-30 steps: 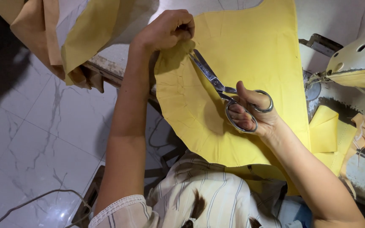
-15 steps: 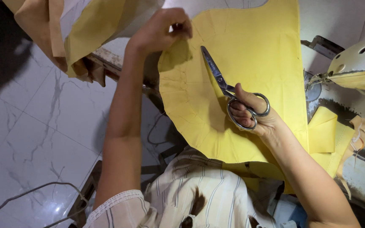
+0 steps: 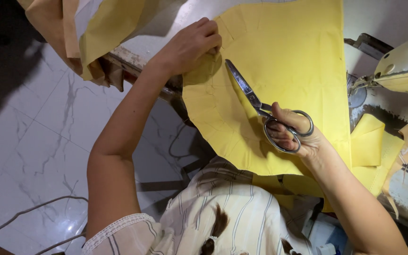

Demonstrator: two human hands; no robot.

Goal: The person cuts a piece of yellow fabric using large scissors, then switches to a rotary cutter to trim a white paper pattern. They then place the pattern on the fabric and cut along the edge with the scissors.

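Observation:
A large piece of yellow fabric [image 3: 289, 71] lies on the table and hangs over its near edge. My left hand [image 3: 190, 45] pinches the fabric's upper left edge at the table rim. My right hand [image 3: 296, 134] grips a pair of steel scissors [image 3: 256, 101] through the finger loops. The blades point up and left over the cloth, toward my left hand, and look nearly closed.
A cream sewing machine [image 3: 402, 66] stands at the right. Smaller yellow fabric pieces [image 3: 371, 141] lie by it. Tan and yellow cloth [image 3: 86, 38] hangs off the table's left corner above a white marble floor [image 3: 34, 141]. A cable [image 3: 34, 212] runs across the floor.
The scissors have shifted slightly right and turned more upright across the cloth. My left hand keeps its hold on the fabric's edge.

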